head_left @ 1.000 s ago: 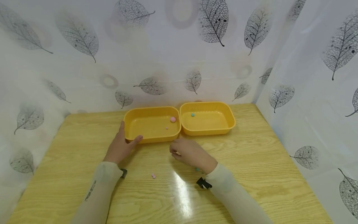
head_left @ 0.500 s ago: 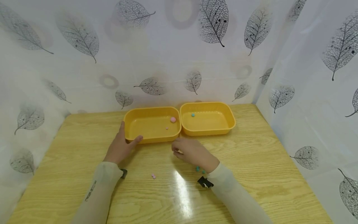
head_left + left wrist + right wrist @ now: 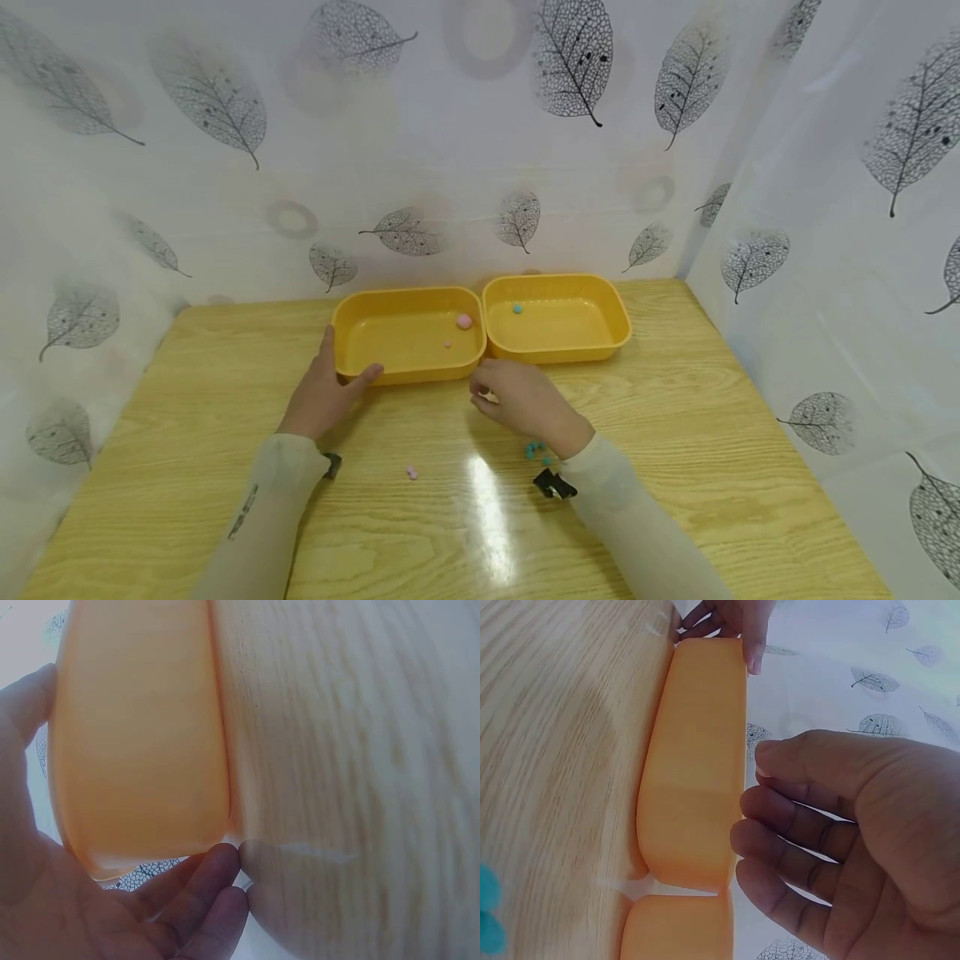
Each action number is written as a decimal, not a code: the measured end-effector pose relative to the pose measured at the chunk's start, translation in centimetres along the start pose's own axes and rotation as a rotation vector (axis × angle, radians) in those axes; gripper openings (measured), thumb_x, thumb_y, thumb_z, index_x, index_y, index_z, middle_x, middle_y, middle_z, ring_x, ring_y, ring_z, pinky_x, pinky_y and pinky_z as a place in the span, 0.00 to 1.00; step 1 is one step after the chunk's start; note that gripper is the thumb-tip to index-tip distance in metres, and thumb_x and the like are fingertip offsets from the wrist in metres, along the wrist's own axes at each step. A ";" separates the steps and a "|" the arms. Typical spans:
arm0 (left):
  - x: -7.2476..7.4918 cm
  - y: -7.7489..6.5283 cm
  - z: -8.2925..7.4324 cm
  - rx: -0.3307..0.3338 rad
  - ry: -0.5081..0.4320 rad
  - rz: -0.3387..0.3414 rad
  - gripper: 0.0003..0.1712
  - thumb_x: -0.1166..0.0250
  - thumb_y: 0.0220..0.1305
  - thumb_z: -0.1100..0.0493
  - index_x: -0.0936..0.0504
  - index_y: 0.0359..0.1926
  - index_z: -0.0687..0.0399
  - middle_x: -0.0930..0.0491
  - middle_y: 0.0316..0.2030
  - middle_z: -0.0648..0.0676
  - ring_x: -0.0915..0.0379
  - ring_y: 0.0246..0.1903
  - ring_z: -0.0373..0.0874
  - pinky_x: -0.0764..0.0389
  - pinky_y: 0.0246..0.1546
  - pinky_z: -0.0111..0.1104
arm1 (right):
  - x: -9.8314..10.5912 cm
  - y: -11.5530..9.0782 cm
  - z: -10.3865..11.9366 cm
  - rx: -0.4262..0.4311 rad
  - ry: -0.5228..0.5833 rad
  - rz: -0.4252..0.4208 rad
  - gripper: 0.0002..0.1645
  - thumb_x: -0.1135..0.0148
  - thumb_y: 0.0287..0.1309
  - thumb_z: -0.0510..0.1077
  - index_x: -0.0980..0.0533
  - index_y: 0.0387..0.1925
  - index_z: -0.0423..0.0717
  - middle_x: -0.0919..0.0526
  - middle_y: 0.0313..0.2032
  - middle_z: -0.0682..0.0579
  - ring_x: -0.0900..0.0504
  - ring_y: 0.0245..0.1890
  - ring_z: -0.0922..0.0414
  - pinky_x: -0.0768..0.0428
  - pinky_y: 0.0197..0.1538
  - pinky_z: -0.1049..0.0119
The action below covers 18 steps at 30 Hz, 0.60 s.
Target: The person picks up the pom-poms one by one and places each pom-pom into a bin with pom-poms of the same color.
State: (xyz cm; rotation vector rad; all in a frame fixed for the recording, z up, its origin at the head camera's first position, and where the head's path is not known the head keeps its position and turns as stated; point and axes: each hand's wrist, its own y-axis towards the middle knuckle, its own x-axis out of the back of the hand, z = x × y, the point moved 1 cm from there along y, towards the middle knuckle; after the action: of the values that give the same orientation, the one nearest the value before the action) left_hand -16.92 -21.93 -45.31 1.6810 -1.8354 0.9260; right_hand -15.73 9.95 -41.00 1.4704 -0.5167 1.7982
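At the left end of the left yellow plastic tray, my left hand holds the corner, thumb at the front rim and fingers along the end wall. The left wrist view shows the tray's wall between thumb and fingers. My right hand is just in front of where the two trays meet, thumb and index finger together. In the right wrist view a tiny pale pink ball seems pinched there, mostly hidden. A larger pink ball and a small pink ball lie in the left tray.
The right yellow tray adjoins the left one and contains a blue ball. Several small teal balls lie on the wooden table by my right wrist. Small pink balls lie nearer the front. A leaf-print curtain hangs behind.
My right hand has shifted slightly right and toward the trays, uncovering more of the teal balls. My left hand and both trays stay in place.
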 end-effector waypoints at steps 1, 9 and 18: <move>0.0 0.0 0.0 -0.001 0.000 -0.001 0.69 0.45 0.66 0.21 0.83 0.80 0.45 0.64 0.81 0.69 0.59 0.77 0.73 0.49 0.72 0.68 | 0.0 0.0 -0.1 -0.004 -0.004 -0.001 0.03 0.31 0.67 0.46 0.17 0.37 0.54 0.18 0.36 0.61 0.19 0.34 0.64 0.19 0.36 0.68; 0.0 0.0 0.0 0.001 -0.008 -0.001 0.68 0.44 0.66 0.22 0.82 0.80 0.45 0.65 0.81 0.68 0.60 0.77 0.73 0.49 0.72 0.68 | -0.3 0.0 -0.2 0.005 -0.008 -0.017 0.03 0.30 0.67 0.47 0.18 0.37 0.55 0.19 0.35 0.61 0.20 0.32 0.64 0.21 0.34 0.70; 0.0 0.1 0.1 -0.004 -0.004 -0.003 0.69 0.45 0.66 0.21 0.83 0.80 0.44 0.65 0.81 0.68 0.60 0.77 0.73 0.49 0.72 0.68 | 0.0 0.0 -0.4 -0.006 0.003 -0.019 0.03 0.31 0.68 0.47 0.17 0.38 0.54 0.17 0.36 0.61 0.19 0.34 0.64 0.19 0.37 0.69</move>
State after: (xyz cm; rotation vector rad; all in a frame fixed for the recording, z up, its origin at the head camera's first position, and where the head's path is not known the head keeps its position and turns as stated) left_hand -16.98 -21.95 -45.38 1.6838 -1.8361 0.9184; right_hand -16.01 10.27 -41.12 1.4638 -0.5046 1.7824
